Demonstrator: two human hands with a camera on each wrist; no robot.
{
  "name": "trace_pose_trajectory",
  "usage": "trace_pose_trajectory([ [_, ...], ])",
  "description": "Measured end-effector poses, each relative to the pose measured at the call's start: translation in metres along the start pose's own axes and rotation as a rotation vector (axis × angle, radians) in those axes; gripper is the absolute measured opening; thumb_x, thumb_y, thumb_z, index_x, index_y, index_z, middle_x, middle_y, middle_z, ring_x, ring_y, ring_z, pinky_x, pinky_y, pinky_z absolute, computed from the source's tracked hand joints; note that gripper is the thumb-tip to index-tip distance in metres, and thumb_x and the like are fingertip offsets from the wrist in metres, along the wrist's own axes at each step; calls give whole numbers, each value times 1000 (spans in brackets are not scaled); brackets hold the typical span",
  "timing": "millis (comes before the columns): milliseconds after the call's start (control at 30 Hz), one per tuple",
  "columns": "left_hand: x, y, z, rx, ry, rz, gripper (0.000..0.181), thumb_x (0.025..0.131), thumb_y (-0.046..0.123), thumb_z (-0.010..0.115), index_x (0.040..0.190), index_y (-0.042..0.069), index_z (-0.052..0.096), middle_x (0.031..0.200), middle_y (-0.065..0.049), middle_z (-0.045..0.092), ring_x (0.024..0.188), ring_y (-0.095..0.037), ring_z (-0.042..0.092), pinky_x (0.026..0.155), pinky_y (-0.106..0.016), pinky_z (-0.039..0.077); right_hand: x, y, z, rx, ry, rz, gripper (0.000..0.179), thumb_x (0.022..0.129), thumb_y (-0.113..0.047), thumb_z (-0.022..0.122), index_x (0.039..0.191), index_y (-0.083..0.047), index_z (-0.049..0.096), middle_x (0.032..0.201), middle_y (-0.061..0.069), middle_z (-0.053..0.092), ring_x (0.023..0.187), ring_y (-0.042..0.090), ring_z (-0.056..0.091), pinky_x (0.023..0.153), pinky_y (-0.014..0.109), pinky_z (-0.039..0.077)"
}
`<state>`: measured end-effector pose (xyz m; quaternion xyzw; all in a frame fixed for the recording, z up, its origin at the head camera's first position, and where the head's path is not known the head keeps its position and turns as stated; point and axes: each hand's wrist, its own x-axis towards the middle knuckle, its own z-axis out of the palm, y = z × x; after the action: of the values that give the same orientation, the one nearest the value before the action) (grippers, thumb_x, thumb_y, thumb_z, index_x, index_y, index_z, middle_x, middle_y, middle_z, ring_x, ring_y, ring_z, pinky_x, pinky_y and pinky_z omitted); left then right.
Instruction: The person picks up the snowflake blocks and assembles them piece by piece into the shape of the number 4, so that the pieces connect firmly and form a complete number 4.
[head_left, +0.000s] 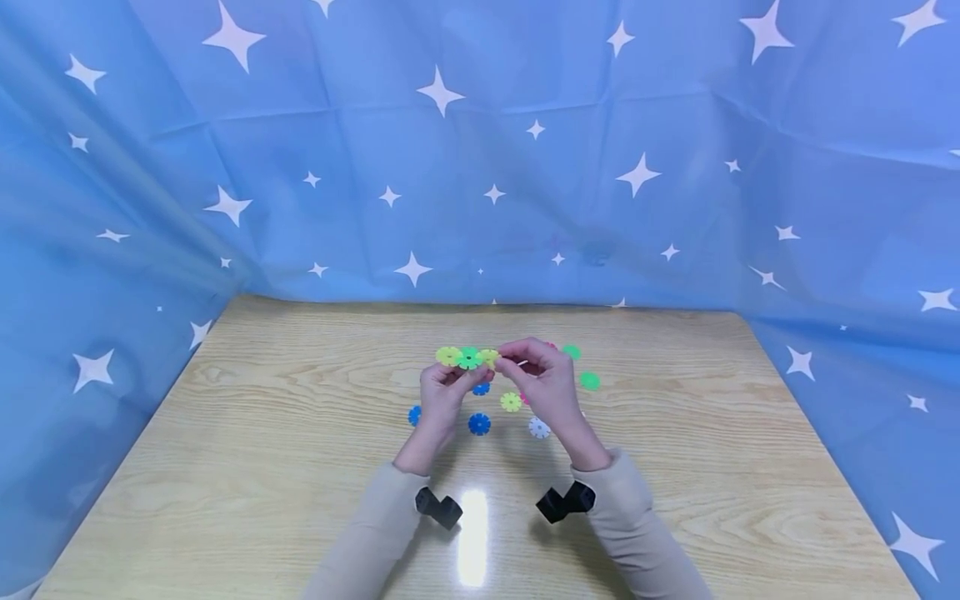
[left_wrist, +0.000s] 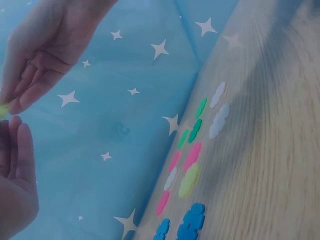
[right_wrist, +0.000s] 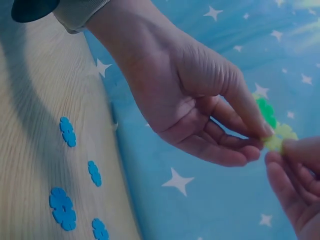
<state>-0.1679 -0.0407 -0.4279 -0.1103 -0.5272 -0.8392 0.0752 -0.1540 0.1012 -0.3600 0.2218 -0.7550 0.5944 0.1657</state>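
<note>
Here on the left, the starry blue curtain (head_left: 150,333) drops behind the pale wood bench (head_left: 262,467), and a notched blue disc (head_left: 413,415) lies partly hidden beside my left wrist. Up comes my left hand (head_left: 441,398), raised over the bench, thumb and fingers pinching a row of three flower-edged discs close to its right-hand end. Reading along that row: a left yellow disc (head_left: 447,356), a green disc (head_left: 468,359) in the middle, a right yellow disc (head_left: 488,357), edges overlapping, all of it in mid-air; how deep the slots sit, I can't tell. Below it, two more blue discs (head_left: 479,424) rest on the wood, then a loose yellow disc (head_left: 511,402) and a pink disc (head_left: 524,399) half covered. Now my right hand (head_left: 546,387), thumb and fingertips pinching the right yellow disc, just beside my left fingertips. A white disc (head_left: 538,427) lies below, near my right wrist, and past my knuckles, two loose green discs (head_left: 590,381) finish the line-up.
</note>
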Motion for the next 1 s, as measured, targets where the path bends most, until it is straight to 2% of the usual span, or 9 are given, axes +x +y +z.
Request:
trace_pose_trajectory([
  [133, 0, -1, -3, -12, 9, 31, 27, 84, -4, 64, 81, 21, 73, 78, 4, 70, 72, -9, 69, 75, -28, 56, -1, 5, -3, -13, -25, 14, 11, 81, 9, 66, 92, 11, 66, 85, 21, 67, 72, 14, 63, 64, 21, 54],
  [267, 0, 1, -7, 0, 12, 51, 31, 84, -7, 62, 79, 22, 73, 76, 4, 71, 71, -9, 69, 76, -28, 56, -2, 37, -17, -26, -21, 92, 14, 85, 3, 65, 97, 9, 67, 90, 20, 67, 77, 11, 62, 65, 18, 53],
  [433, 1, 5, -11, -13, 11, 64, 32, 83, -10, 61, 79, 19, 72, 76, 3, 71, 70, -11, 69, 76, -30, 56, -1, 85, -49, -142, 3, 267, 18, 86, -8, 67, 101, 3, 68, 95, 16, 68, 81, 8, 60, 66, 16, 51],
  [567, 2, 8, -14, -6, 7, 71, 35, 83, -13, 60, 80, 19, 72, 77, 3, 71, 70, -10, 69, 76, -29, 56, -4, 109, -77, -290, -21, 381, 22, 88, -9, 66, 106, 3, 67, 99, 15, 67, 88, 19, 60, 70, 19, 51],
  [733, 2, 12, -15, 8, -3, 80, 37, 83, -14, 59, 82, 21, 72, 79, 4, 71, 70, -10, 69, 75, -29, 56, -11, 131, -102, -420, -51, 439, 23, 88, -7, 65, 108, 4, 65, 99, 19, 66, 91, 29, 61, 70, 24, 50],
  [1000, 3, 12, -16, 0, -8, 77, 36, 84, -13, 59, 82, 21, 72, 80, 4, 71, 70, -10, 69, 75, -29, 56, -18, 148, -120, -491, -145, 489, 28, 86, -4, 66, 110, 9, 62, 105, 25, 63, 95, 36, 60, 79, 39, 52],
])
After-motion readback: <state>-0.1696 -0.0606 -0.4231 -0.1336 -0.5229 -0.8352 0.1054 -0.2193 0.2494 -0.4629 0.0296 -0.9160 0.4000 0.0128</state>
